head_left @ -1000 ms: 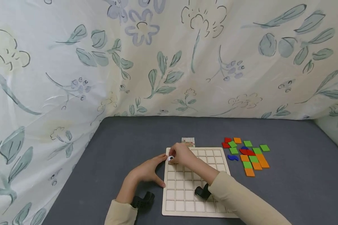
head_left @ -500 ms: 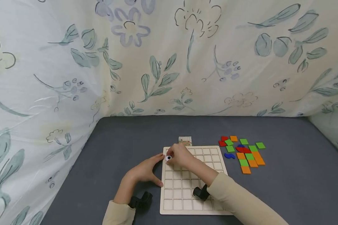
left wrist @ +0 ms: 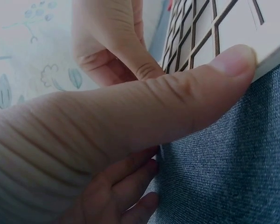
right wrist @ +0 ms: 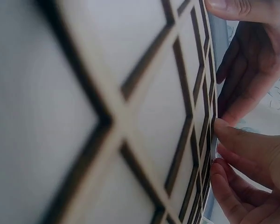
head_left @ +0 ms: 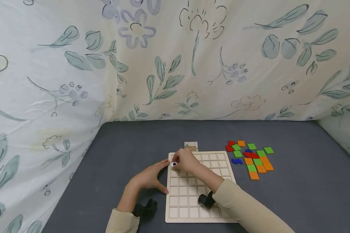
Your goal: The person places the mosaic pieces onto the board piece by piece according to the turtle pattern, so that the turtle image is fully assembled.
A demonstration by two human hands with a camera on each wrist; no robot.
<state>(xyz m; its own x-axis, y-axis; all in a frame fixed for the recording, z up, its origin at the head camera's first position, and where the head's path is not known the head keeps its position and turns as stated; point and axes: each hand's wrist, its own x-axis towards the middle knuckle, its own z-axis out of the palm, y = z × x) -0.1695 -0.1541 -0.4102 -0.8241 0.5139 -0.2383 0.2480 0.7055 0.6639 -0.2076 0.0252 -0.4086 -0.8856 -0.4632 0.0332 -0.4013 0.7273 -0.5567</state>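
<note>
A pale wooden grid board [head_left: 182,200] lies flat on the dark tabletop. My right hand [head_left: 186,160] is at its upper left corner, thumb and fingertips pinching a small white tile with a black dot [head_left: 174,164], an eye-like piece. That tile sits over the corner cell, partly covered by the fingers. My left hand [head_left: 148,176] rests along the board's left edge, thumb and fingers spread apart and touching the rim. In the left wrist view the left thumb [left wrist: 233,60] lies against the board's side. The right wrist view shows the right fingertips [right wrist: 221,126] low at the grid's far edge.
Several red, green, orange and blue flat pieces [head_left: 253,171] lie scattered to the board's right, including a blue wavy one [head_left: 237,160]. A small printed card [head_left: 191,146] lies behind the board's top edge. A floral curtain [head_left: 163,64] hangs behind the table [head_left: 128,139].
The head view has shifted slightly, so the scene sits a little further left. The white tile shows a bit lower between my right fingers over the same corner; my left hand stays on the edge.
</note>
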